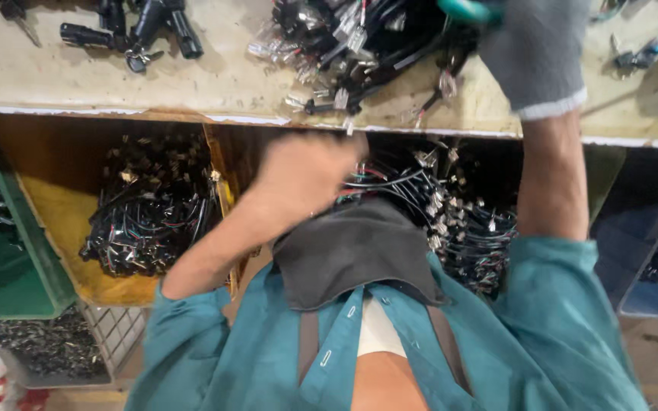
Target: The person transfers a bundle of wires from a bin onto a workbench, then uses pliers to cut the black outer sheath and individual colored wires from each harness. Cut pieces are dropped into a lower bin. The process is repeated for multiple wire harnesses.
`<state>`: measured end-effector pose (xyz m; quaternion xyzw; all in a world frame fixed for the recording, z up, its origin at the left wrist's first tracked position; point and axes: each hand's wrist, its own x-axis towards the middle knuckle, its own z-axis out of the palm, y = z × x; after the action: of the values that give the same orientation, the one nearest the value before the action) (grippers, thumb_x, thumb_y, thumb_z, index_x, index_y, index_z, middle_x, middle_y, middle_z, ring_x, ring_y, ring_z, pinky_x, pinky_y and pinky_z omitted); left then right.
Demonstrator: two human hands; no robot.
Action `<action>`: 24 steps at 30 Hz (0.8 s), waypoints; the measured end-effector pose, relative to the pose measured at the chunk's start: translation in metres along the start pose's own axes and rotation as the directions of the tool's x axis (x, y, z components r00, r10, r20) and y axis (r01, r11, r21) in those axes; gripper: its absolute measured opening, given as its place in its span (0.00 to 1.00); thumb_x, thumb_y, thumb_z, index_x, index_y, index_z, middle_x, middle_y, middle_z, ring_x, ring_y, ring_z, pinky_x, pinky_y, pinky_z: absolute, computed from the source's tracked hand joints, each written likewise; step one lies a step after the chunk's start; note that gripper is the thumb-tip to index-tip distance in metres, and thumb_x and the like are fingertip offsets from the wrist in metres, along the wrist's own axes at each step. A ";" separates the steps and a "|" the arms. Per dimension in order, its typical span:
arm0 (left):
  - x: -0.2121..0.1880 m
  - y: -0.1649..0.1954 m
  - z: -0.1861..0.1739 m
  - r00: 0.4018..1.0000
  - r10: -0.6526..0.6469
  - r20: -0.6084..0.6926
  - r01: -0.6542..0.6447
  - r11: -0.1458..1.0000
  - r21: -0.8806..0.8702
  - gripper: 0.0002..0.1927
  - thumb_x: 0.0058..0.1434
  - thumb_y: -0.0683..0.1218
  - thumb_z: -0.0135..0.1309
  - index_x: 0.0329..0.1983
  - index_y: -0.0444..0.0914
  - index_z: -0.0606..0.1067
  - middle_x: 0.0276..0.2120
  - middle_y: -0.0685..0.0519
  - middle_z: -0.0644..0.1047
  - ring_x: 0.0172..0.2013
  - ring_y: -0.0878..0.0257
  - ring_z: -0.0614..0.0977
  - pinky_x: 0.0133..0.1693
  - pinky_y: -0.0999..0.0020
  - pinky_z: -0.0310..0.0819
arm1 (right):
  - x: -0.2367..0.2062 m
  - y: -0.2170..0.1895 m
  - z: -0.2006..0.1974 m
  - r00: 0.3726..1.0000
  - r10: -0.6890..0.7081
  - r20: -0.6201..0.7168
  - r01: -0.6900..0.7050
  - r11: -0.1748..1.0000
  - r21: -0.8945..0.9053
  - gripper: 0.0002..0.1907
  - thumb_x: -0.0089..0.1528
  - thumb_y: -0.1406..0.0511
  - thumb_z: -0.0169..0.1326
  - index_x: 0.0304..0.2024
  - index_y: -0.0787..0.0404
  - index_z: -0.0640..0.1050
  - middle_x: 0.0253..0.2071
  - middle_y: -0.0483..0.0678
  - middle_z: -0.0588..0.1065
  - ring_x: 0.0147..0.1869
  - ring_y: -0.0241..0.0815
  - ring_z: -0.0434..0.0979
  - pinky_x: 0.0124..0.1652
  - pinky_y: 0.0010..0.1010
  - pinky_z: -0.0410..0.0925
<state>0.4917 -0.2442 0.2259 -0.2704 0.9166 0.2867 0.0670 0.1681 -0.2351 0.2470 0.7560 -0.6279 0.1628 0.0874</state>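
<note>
My right hand [536, 53], in a grey knit glove, reaches up over the worn workbench [215, 84]. It rests at a pile of black wire harnesses with clear connectors [359, 46]. A teal-handled tool [466, 9] sticks out from the glove at the top edge. My left hand [306, 171] is bare and blurred. It hovers just below the bench's front edge, above a bin of black wire harnesses [451, 221]. Whether its curled fingers hold anything does not show. My teal shirt and a dark face mask [352, 251] fill the lower middle.
A yellow bin [55, 205] under the bench holds a bundle of black wires [150, 205]. A green bin [1, 266] sits at the left, a blue bin [649, 251] at the right. Black plug connectors [142, 30] lie on the bench's left; a wire basket [55, 342] stands below.
</note>
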 end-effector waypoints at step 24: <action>0.019 0.018 0.019 1.000 -0.023 0.015 0.004 -0.404 -0.915 0.25 0.66 0.53 0.59 0.62 0.37 0.72 0.30 0.53 0.77 0.26 0.70 0.78 0.30 0.80 0.71 | -0.091 -0.070 0.008 0.932 0.184 0.313 -0.248 0.952 0.179 0.22 0.55 0.66 0.63 0.50 0.65 0.75 0.40 0.53 0.73 0.36 0.53 0.78 0.33 0.41 0.69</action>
<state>0.4654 -0.2302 0.2134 -0.2168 0.2571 0.9220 -0.1918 0.2232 -0.1407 0.2120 0.7027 -0.6922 0.1248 -0.1072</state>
